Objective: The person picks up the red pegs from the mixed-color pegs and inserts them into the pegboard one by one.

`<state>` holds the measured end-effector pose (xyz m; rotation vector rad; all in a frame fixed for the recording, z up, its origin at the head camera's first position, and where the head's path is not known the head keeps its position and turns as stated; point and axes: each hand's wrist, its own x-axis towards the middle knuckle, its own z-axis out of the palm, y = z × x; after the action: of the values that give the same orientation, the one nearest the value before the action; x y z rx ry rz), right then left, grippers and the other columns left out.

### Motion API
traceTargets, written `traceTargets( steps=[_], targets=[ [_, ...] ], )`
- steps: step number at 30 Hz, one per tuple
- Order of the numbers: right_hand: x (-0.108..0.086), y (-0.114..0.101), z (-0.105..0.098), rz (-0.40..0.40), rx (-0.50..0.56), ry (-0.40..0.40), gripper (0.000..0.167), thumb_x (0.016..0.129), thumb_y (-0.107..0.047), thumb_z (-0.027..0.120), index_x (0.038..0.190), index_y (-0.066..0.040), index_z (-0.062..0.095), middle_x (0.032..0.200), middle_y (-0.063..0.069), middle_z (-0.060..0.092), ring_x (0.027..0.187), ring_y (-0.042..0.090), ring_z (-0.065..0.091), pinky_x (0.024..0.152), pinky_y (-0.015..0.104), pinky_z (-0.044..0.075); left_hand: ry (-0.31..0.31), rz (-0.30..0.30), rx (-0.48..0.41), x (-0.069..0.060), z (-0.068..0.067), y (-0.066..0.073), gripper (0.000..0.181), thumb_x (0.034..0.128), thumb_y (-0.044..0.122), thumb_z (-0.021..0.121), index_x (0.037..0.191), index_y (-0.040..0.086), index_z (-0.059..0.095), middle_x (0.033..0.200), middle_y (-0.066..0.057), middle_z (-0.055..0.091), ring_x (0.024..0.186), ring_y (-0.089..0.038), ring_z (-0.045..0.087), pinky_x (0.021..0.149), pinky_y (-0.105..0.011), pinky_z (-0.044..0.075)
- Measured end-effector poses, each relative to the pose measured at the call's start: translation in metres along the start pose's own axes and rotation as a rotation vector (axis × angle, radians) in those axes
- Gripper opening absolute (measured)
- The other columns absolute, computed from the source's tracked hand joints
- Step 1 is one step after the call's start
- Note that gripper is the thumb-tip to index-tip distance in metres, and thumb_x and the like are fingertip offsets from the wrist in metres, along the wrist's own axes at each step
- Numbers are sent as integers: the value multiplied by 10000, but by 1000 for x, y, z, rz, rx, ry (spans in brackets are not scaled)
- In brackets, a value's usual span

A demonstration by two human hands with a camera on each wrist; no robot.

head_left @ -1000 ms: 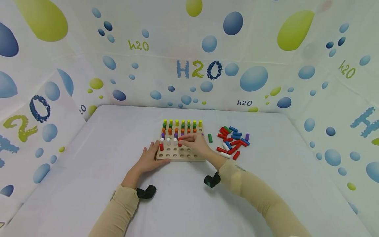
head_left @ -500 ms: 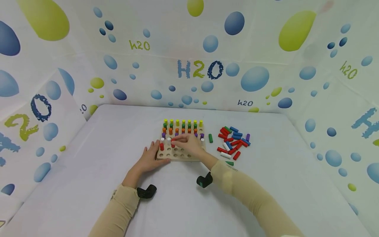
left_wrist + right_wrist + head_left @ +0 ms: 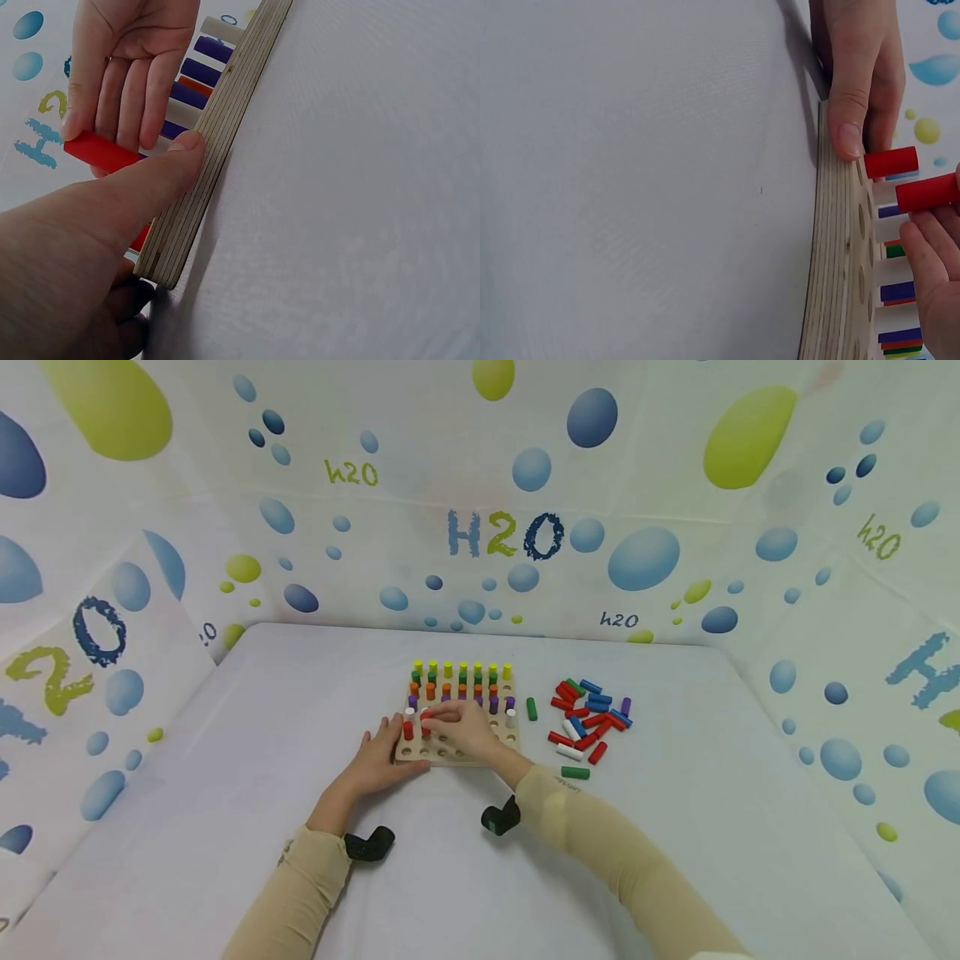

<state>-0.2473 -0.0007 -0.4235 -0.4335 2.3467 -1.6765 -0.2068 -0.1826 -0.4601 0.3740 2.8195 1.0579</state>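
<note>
Red peg (image 3: pixel 928 193) in the right hand (image 3: pixel 467 728), seemingly just above the pegboard (image 3: pixel 834 247).

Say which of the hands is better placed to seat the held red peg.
Probably the right hand: it pinches that red peg above the board, while the left hand rests against the board's corner.

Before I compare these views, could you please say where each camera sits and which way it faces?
Head: on the head, facing forward and down at the board; left hand, right hand and sleeves show.
Left wrist: worn there, facing the board edge-on; left hand below, right hand above.
Right wrist: worn there, facing the board edge-on; right hand partly, left hand above.
Shared: both wrist views show the held red peg.
</note>
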Motion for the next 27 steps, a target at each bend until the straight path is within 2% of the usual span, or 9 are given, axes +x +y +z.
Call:
traceTargets(
  steps=[8,14,17,19,23,27],
  targets=[
    [0,2,2,25,25,-5,220,837,-207,675,1011,-75,693,983,43,688,900,122,641,779,235,510,-8,-2,3,0,0,1,1014,791,501,646,1436,-57,98,1479,-235,150,1366,-388,28,1063,-556,-47],
    [-19,-25,1,23,11,2,225,864,-101,633,1047,27,656,1044,148,660,968,225,630,789,257,511,-7,-6,6,0,-1,2,1009,791,495,649,1435,-59,104,1479,-233,148,1367,-384,32,1065,-554,-47],
    [-23,-28,1,24,3,5,239,869,-98,625,1063,40,646,1075,157,646,986,231,623,796,254,508,-10,-8,6,0,-1,2,1011,790,496,650,1435,-59,103,1479,-234,146,1366,-385,30,1064,-555,-46],
    [-22,-27,1,26,6,2,240,868,-97,626,1063,42,644,1076,158,645,986,231,623,797,259,509,-12,-10,8,1,0,2,1015,790,502,647,1436,-57,101,1480,-233,143,1367,-383,29,1065,-553,-47],
    [-9,-8,2,17,49,-12,237,859,-124,644,1048,18,658,1049,138,659,966,213,632,787,260,514,-11,-14,11,1,-1,2,1023,786,516,644,1436,-57,101,1482,-231,141,1368,-379,29,1067,-548,-49],
    [0,8,5,14,48,-14,233,847,-164,662,1034,-25,677,1008,101,678,937,176,641,776,245,514,-12,-18,11,0,-1,2,1026,784,520,643,1437,-55,100,1483,-230,138,1369,-377,29,1068,-546,-51]
  ],
)
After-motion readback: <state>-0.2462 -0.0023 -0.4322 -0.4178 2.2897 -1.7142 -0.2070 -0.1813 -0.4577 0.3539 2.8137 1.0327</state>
